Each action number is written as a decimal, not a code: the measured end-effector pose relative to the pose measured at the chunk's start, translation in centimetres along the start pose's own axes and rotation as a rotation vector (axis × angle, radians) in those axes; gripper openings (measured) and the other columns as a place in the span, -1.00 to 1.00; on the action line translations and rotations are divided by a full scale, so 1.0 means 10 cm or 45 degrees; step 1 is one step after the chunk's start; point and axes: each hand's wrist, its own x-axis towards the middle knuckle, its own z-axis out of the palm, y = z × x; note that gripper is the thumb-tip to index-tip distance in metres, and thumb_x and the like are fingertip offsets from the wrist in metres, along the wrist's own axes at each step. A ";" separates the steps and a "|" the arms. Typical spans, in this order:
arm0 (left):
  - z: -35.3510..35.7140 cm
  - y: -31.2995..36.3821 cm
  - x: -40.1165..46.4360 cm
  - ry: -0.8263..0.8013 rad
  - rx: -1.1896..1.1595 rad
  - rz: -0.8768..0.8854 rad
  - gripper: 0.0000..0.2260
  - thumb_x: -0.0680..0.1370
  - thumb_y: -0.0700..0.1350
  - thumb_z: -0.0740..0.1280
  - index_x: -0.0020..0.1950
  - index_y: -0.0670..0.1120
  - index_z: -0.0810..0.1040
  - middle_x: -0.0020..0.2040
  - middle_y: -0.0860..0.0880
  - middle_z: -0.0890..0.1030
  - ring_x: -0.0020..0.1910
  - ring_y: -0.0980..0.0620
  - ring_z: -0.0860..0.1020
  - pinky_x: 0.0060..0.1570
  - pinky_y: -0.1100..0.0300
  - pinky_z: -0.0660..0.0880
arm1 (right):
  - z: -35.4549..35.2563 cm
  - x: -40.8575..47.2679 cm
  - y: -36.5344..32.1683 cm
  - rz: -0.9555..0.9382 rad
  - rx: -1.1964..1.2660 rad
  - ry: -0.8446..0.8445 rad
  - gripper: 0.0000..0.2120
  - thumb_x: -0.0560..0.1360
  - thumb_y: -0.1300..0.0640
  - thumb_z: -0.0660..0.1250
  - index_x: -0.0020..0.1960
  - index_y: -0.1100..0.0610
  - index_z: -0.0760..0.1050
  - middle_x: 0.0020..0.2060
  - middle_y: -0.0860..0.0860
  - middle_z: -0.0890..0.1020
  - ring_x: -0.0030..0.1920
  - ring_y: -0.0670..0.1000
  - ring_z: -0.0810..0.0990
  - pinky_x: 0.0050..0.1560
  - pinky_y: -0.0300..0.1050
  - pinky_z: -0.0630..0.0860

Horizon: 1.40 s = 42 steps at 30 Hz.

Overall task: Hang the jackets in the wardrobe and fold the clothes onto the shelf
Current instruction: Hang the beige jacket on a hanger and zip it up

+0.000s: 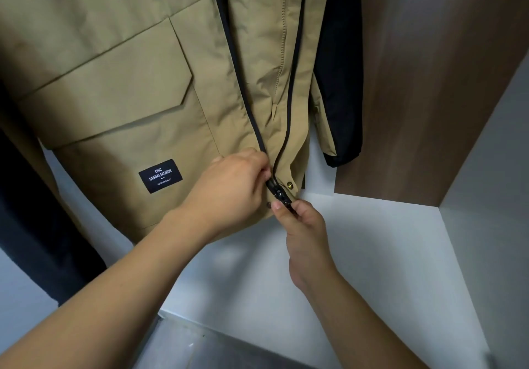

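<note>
The khaki jacket [143, 76] hangs inside the wardrobe [423, 88] and fills the view from 9 o'clock to 1 o'clock. Its front is open; the two black zip edges run down and converge at the hem, just right of centre. The zip slider [280, 194] sits at the bottom of the zip, at the hem.

The left hand [229, 188] enters from 7 o'clock. Its grip is clamped on the left front edge of the jacket, fingertips pinching the fabric and zip tape just above the slider. The right hand [303, 231] enters from 5 o'clock. Its grip is clamped on the slider end, thumb and forefinger pinching it from below.

A brass snap [290, 185] sits on the right front panel, just beside the slider at 2 o'clock of it. A black label [161, 176] with white print lies on the left panel below the flap pocket [114, 99], at 9 o'clock of the left hand.

A black sleeve [340, 82] hangs at 1 o'clock, behind the right panel. A dark garment [34, 211] hangs at 8 o'clock. The wardrobe floor [386, 254] is white; the side panel at 2 o'clock is brown wood grain.
</note>
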 end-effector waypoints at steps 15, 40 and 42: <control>-0.03 -0.03 0.10 -0.016 -0.100 0.041 -0.94 0.62 -0.15 0.23 -0.03 -0.09 0.48 -0.07 -0.04 0.50 -0.05 -0.15 0.51 -0.09 0.03 0.42 | 0.02 -0.01 -0.07 -0.131 0.037 -0.006 -0.93 0.57 0.13 0.36 0.00 0.10 0.59 -0.30 -0.19 0.61 -0.30 -0.24 0.50 -0.26 -0.48 0.40; 0.07 -0.07 0.00 -0.234 -0.230 -0.010 -0.87 0.64 -0.09 0.20 -0.11 0.03 0.37 -0.21 0.07 0.48 -0.18 0.10 0.48 -0.25 0.29 0.29 | -0.05 0.03 -0.23 -0.218 -0.114 0.103 -0.76 0.59 0.19 0.31 -0.26 0.15 0.53 -0.37 0.00 0.49 -0.32 -0.07 0.42 -0.29 -0.35 0.39; 0.13 -0.06 -0.01 -0.265 -0.259 -0.047 -0.83 0.65 0.00 0.20 -0.14 0.06 0.34 -0.30 0.12 0.46 -0.25 0.20 0.46 -0.32 0.34 0.30 | -0.05 0.03 -0.23 -0.199 -0.160 0.089 -0.77 0.58 0.19 0.30 -0.24 0.21 0.47 -0.37 0.03 0.45 -0.31 -0.06 0.40 -0.30 -0.35 0.38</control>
